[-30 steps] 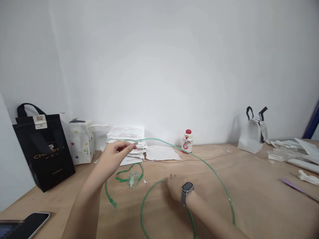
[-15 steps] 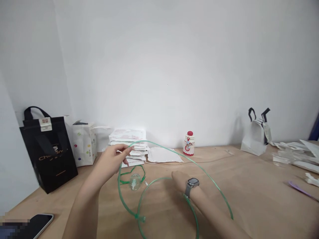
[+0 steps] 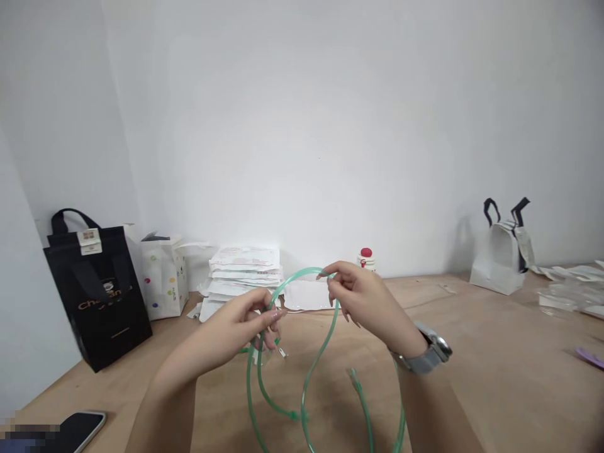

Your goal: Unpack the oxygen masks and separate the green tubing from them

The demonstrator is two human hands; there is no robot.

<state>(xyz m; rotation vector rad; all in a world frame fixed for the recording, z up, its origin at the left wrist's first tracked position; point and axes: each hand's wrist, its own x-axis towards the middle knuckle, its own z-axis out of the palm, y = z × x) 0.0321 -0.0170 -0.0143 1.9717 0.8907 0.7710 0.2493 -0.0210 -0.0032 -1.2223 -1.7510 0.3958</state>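
Note:
Green clear tubing (image 3: pixel 306 384) hangs in loops above the table, its lower parts running down out of view. My left hand (image 3: pixel 245 324) has its fingers closed round strands of it on the left. At the top of the arch, my right hand (image 3: pixel 359 294) pinches the same tubing between thumb and fingers; a grey-banded watch (image 3: pixel 429 352) is on that wrist. One tube end with a connector (image 3: pixel 355 379) hangs below the right hand. Behind the left hand, a clear mask (image 3: pixel 257 357) with green strap is mostly hidden.
White packets (image 3: pixel 245 267) are stacked by the wall, beside a flat white packet (image 3: pixel 306 296). A red-capped bottle (image 3: pixel 366 258) stands partly behind my right hand. Black bag (image 3: pixel 97 302), spotted bag (image 3: pixel 165 280) and phone (image 3: pixel 78 431) are left; white bag (image 3: pixel 497 261) and clear wrappers (image 3: pixel 566 292) right.
My right hand has risen from near the tabletop and now grips the tubing. My left hand has moved right and slightly down, and the wide loop is drawn into smaller coils.

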